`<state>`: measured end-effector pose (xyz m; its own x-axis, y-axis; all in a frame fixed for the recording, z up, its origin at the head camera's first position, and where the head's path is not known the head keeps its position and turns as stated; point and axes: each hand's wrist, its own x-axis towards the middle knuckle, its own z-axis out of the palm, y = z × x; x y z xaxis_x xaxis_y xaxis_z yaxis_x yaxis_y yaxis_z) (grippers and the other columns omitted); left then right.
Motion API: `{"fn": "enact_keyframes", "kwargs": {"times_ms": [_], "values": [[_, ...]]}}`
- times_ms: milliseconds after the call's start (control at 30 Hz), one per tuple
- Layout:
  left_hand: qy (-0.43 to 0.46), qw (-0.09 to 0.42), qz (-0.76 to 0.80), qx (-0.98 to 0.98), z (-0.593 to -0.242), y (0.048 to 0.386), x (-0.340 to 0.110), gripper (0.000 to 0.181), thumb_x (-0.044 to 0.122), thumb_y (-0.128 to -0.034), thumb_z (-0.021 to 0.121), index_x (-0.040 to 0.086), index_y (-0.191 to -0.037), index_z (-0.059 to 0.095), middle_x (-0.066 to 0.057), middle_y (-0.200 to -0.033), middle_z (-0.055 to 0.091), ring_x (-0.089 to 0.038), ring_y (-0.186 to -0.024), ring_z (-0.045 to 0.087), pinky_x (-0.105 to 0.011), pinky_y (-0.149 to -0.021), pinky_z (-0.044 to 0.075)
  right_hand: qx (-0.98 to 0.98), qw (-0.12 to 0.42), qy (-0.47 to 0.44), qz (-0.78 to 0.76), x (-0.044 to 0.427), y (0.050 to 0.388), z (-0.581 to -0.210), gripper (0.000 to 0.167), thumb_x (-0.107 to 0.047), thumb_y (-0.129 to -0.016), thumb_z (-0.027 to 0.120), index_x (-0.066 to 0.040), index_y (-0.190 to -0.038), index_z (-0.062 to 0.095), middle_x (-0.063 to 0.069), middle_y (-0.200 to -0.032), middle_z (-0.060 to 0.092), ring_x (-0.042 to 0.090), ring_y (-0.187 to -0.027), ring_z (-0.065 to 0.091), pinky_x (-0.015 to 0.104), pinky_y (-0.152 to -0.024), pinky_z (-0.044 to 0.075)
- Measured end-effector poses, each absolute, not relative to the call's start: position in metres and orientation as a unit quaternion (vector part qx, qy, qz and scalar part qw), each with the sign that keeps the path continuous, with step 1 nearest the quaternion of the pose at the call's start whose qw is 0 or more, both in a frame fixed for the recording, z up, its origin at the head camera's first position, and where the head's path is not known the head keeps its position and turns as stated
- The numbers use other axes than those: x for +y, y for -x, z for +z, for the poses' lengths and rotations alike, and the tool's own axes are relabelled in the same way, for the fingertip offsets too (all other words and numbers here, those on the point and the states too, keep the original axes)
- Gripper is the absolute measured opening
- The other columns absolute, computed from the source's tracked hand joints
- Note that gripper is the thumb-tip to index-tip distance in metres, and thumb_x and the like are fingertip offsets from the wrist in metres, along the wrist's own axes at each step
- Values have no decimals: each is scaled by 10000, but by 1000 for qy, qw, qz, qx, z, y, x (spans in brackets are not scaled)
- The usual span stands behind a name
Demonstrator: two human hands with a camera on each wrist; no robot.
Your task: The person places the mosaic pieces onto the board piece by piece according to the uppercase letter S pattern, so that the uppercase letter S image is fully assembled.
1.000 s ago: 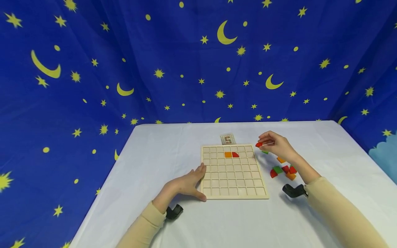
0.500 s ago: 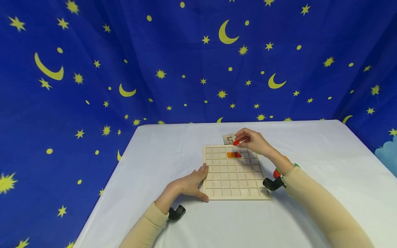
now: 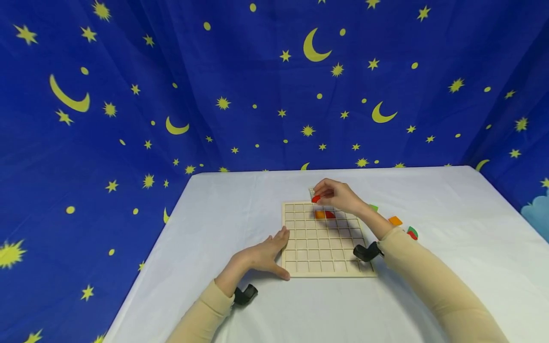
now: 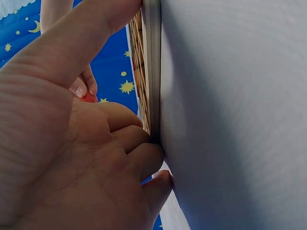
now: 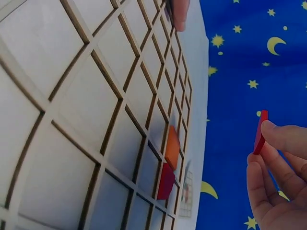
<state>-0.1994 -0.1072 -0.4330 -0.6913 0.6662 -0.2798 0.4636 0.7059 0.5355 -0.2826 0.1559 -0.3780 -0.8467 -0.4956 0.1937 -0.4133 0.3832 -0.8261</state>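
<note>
A wooden grid board [image 3: 305, 244] lies on the white table. One orange square tile [image 3: 320, 215] and one red quarter-round tile [image 3: 330, 215] sit side by side in its cells near the far edge. My right hand [image 3: 339, 196] pinches another red tile [image 5: 261, 132] between thumb and fingers, held above the board's far edge. My left hand [image 3: 265, 253] rests against the board's left side, thumb near the front corner and fingers along the edge. In the left wrist view its fingertips [image 4: 152, 160] touch the board's rim.
A small pattern card [image 3: 311, 192] lies beyond the board, mostly hidden by the right hand. Right of the board lie loose tiles, among them an orange tile [image 3: 395, 220] and a green tile [image 3: 374, 207]; the right forearm covers others. A starry blue curtain [image 3: 257, 85] hangs behind the table.
My right hand has carried the red tile leftward from beside the loose tiles to over the board's far edge, covering most of the card. The left hand has stayed at the board's side.
</note>
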Motion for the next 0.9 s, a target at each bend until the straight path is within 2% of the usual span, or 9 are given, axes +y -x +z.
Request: {"fn": "enact_keyframes", "kwargs": {"times_ms": [167, 500, 900], "values": [[-313, 232, 221, 894, -432, 199, -107, 1162, 421, -728, 798, -64, -1480, 57, -201, -1548, -39, -255, -1421, 27, -401, -1140, 65, 838, 44, 279, -466, 156, 301, -399, 305, 21, -815, 704, 44, -1102, 601, 122, -1006, 661, 263, -917, 620, 378, -825, 516], [-304, 226, 218, 899, -433, 199, -109, 1169, 431, -722, 800, -53, -1483, 57, -188, -1550, -35, -245, -1420, 41, -393, -1141, 71, 847, 46, 298, -438, 146, 306, -421, 294, 17, -811, 706, 55, -1076, 586, 136, -977, 658, 310, -931, 613, 401, -817, 526], [-313, 231, 211, 897, -431, 198, -109, 1164, 439, -730, 792, -38, -1487, 48, -180, -1551, -32, -226, -1421, 13, -390, -1141, 70, 861, 49, 289, -414, 141, 304, -442, 317, 19, -771, 733, 15, -1059, 600, 60, -959, 663, 243, -907, 616, 395, -828, 511]]}}
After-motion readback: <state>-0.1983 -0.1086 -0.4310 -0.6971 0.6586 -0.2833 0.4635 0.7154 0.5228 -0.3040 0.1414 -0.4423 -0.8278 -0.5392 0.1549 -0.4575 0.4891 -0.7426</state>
